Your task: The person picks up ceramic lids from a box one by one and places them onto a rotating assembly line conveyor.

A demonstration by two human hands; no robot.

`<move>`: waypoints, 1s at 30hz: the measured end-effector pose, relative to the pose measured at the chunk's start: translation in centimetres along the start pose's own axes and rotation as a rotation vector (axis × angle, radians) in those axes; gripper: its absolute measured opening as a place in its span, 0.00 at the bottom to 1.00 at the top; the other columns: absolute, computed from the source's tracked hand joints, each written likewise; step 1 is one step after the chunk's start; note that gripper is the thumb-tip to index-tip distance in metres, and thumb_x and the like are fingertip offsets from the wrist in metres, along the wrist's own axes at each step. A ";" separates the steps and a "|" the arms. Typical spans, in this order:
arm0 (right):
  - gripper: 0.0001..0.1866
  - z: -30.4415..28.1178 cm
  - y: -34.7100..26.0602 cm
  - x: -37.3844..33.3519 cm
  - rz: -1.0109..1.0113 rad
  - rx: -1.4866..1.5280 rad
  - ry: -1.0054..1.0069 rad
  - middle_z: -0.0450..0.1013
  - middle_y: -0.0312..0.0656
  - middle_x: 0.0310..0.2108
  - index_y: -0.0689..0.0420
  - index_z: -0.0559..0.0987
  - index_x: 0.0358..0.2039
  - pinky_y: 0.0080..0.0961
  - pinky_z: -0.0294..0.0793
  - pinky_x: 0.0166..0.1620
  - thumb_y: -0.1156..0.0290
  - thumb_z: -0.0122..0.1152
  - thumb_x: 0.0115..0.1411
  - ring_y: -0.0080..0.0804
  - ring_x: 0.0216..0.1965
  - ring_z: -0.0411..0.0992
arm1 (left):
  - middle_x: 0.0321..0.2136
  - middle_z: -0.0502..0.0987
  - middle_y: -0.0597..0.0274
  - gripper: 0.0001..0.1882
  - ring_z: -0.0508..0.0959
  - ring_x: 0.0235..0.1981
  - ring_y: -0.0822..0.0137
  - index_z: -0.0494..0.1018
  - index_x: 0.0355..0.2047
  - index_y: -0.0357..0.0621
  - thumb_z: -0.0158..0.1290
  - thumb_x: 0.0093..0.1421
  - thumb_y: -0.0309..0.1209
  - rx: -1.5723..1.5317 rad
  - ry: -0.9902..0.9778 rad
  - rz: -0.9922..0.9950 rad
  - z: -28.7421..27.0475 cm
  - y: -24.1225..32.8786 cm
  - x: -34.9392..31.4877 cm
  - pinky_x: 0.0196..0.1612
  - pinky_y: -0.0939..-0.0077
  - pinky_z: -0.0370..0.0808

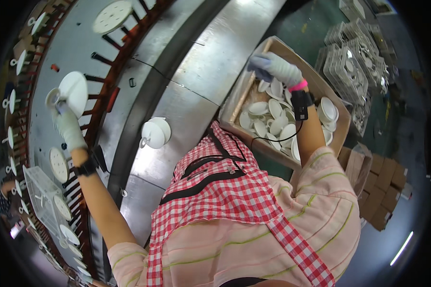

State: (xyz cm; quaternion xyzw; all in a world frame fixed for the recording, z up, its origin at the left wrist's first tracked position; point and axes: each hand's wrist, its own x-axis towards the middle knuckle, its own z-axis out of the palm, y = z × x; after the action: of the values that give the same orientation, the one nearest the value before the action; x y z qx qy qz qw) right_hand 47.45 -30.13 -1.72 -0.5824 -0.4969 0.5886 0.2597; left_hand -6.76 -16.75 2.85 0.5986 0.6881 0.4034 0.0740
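My left hand (69, 125), in a pale glove, reaches to the rack on the left. Its fingers are closed on a small white round ringed piece (56, 97), right beside a larger white disc (75, 92) on the rack. Over the far part of an open cardboard box (337, 83) hangs my right hand (278, 68), also gloved. Its fingers are loosely bent and apart, with nothing visible in them. Below it in the box lie many loose white round parts (275, 108). Another white disc part with a ring (154, 133) rests on the metal surface (191, 107) between my hands.
Dark pegs (102, 59) stick out along the rack's brown rail, and more white discs (112, 18) sit along it. A clear plastic tray (43, 191) stands at the lower left. Stacked plastic crates (347, 69) and brown cartons (383, 184) stand on the right.
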 end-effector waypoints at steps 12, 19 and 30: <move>0.24 3.5 33.0 -7.0 0.694 -1.128 0.141 0.67 0.47 0.49 0.51 0.74 0.45 0.48 0.56 0.56 0.50 0.53 0.51 0.46 0.53 0.63 | 0.53 0.64 0.51 0.16 0.70 0.49 0.61 0.65 0.49 0.35 0.44 0.60 0.25 -0.313 -0.481 0.211 7.8 6.2 -20.6 0.54 0.71 0.64; 0.16 0.3 33.1 -9.7 0.293 -0.648 0.838 0.72 0.48 0.37 0.57 0.76 0.40 0.32 0.69 0.44 0.63 0.54 0.53 0.40 0.40 0.71 | 0.40 0.73 0.56 0.11 0.72 0.41 0.66 0.70 0.42 0.37 0.46 0.60 0.26 -0.401 -0.580 -0.085 7.2 3.7 -20.4 0.47 0.74 0.68; 0.25 15.0 -4.2 -10.1 -0.435 0.705 0.419 0.68 0.40 0.43 0.61 0.68 0.50 0.21 0.66 0.47 0.70 0.56 0.50 0.25 0.42 0.67 | 0.49 0.68 0.53 0.30 0.68 0.51 0.65 0.56 0.57 0.37 0.51 0.55 0.30 -0.923 -1.058 -0.104 -0.5 16.3 -19.2 0.55 0.72 0.64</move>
State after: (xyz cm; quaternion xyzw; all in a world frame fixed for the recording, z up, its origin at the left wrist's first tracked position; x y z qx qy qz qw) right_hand 34.01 -41.77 3.78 -0.4473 -0.3138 0.5231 0.6540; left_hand 10.60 -34.68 6.38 0.5884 0.3461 0.3047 0.6642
